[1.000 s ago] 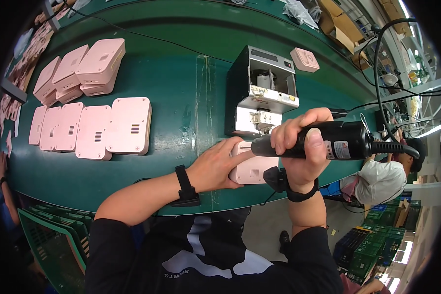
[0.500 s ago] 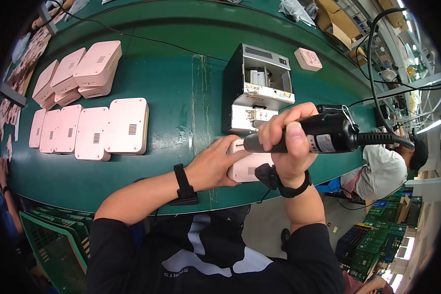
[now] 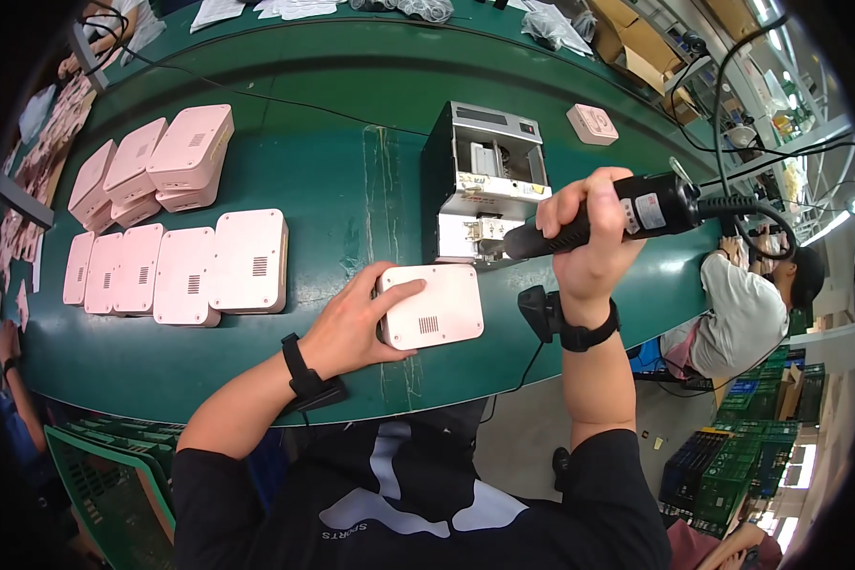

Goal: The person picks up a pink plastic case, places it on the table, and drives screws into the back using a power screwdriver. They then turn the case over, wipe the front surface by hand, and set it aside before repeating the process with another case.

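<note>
The pink case (image 3: pixel 431 306) now lies uncovered on the green counter (image 3: pixel 332 190), just in front of the grey feeder box (image 3: pixel 484 180), where half a second ago the driver and right hand hid most of it. The left hand (image 3: pixel 351 323) clasps its left end, fingers curled over the edge. The right hand (image 3: pixel 589 242), fist closed round the black driver (image 3: pixel 608 214), has lifted, its tip now at the feeder's mouth, so I judge a fresh screw is being picked up.

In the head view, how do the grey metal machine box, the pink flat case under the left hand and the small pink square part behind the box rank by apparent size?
1. Grey metal machine box
2. Pink flat case, nearer the camera, so somewhat unsure
3. Small pink square part, clearly smallest
</note>
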Tool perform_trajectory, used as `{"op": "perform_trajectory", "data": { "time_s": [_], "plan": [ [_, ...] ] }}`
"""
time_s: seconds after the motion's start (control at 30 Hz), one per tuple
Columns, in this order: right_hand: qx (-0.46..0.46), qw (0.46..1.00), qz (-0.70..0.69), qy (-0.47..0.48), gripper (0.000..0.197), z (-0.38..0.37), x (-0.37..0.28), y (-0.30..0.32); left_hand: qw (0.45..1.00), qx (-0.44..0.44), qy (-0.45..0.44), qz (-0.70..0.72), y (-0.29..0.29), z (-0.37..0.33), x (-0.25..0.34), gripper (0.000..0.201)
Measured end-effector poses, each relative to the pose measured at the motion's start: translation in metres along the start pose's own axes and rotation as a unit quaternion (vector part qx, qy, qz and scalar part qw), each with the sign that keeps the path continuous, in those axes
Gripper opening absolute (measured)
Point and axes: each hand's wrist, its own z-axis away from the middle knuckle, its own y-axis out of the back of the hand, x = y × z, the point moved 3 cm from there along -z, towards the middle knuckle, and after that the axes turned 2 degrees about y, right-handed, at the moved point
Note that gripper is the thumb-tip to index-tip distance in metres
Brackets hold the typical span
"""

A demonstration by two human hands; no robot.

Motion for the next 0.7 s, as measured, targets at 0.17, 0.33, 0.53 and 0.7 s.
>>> {"op": "perform_trajectory", "data": {
  "time_s": [0.17, 0.33, 0.53, 0.7],
  "plan": [
    [-0.016, 0.998, -0.015, -0.06, 0.018, 0.016, -0.009, 0.003, 1.0, 0.019, -0.011, -0.01, -0.003, 0.0, -0.004, 0.083],
    [-0.026, 0.993, -0.068, -0.091, 0.021, 0.054, -0.023, 0.009, 1.0, 0.021, -0.004, -0.014, -0.001, -0.001, -0.008, 0.082],
    [-0.057, 0.995, -0.045, -0.07, 0.024, 0.068, -0.021, 0.009, 1.0, 0.024, -0.004, -0.02, -0.004, 0.0, -0.007, 0.083],
    [-0.039, 0.994, -0.064, -0.08, 0.023, 0.079, -0.006, 0.011, 0.999, 0.026, -0.005, -0.021, -0.005, 0.001, -0.005, 0.083]
  ]
}}
